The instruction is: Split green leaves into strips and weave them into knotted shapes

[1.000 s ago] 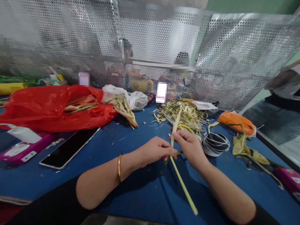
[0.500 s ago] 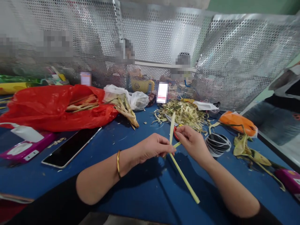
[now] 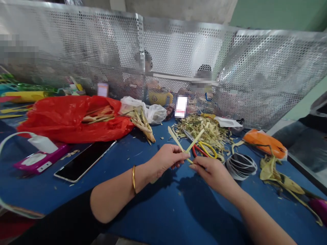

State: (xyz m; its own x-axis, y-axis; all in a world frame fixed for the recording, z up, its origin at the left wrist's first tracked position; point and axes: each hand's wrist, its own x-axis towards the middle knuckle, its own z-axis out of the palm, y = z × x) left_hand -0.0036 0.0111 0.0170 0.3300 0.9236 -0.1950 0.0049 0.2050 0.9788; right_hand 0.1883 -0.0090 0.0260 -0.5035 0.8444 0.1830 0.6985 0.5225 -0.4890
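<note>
Two pale green plant strips cross in a V above the blue table. My left hand (image 3: 168, 157), with a gold bangle at the wrist, pinches them between thumb and fingers where they meet. One strip (image 3: 174, 136) slants up to the left, the other strip (image 3: 196, 140) up to the right. Thumb and fingertips of my right hand (image 3: 212, 170) are closed on the short lower end of the left-slanting strip. Just beyond my hands lie scissors (image 3: 194, 149) with red and yellow handles, blades against a heap of plant shreds (image 3: 211, 131).
A coil of pale cord (image 3: 241, 166) sits right of my right hand, near an orange packet (image 3: 265, 143) and dried leaves (image 3: 282, 180). Leftward are a phone (image 3: 85, 161), a purple power strip (image 3: 42, 158) and a red plastic bag (image 3: 56, 117). A perforated metal screen (image 3: 176, 47) stands behind.
The long strip that pointed toward me now slants up to the right. My right hand has moved down, uncovering the scissors, and holds a strip's lower end. The view has shifted slightly.
</note>
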